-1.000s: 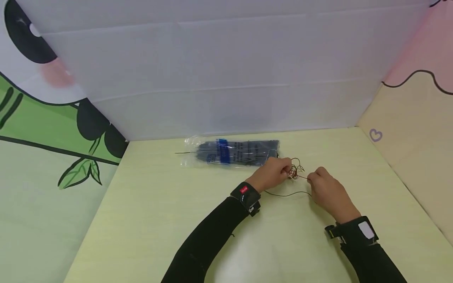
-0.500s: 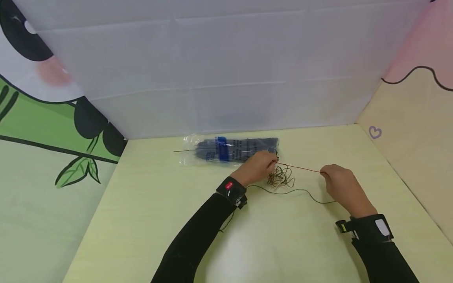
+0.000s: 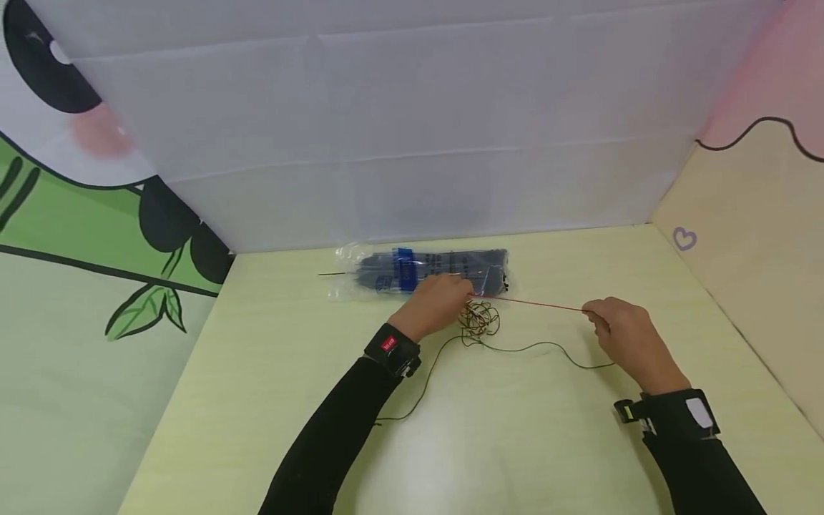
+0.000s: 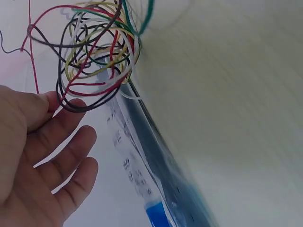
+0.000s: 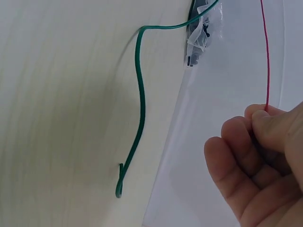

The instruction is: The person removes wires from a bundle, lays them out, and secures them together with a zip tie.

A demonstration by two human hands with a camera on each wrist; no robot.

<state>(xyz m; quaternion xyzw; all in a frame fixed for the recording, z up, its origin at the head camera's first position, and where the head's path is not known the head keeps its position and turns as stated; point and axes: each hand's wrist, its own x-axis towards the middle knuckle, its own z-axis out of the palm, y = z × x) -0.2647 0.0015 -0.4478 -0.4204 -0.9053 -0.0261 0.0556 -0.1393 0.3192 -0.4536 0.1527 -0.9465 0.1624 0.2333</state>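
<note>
A tangle of thin coloured wires [image 3: 479, 318] lies on the pale yellow table [image 3: 515, 443], right next to my left hand [image 3: 444, 299]. That hand pinches the tangle [image 4: 94, 61] at its edge with thumb and forefinger, the other fingers [image 4: 71, 156] loosely spread. From there a single red wire [image 3: 531, 304] runs taut to my right hand [image 3: 595, 315], which pinches its end [image 5: 266, 56] between thumb and fingertips [image 5: 258, 116]. A green wire [image 3: 547, 348] trails loose from the tangle across the table, and its hooked end [image 5: 137, 118] lies below my right hand.
A clear bag of black cable ties [image 3: 428, 272] with a blue label lies just behind my left hand, near the white back wall. Printed panels enclose the table on the left and right. Another stretch of green wire [image 3: 412, 397] curves under my left forearm.
My hands have drawn apart: the left went left with the tangle, the right went right. The red wire between them is now longer and taut. More green wire trails on the table.
</note>
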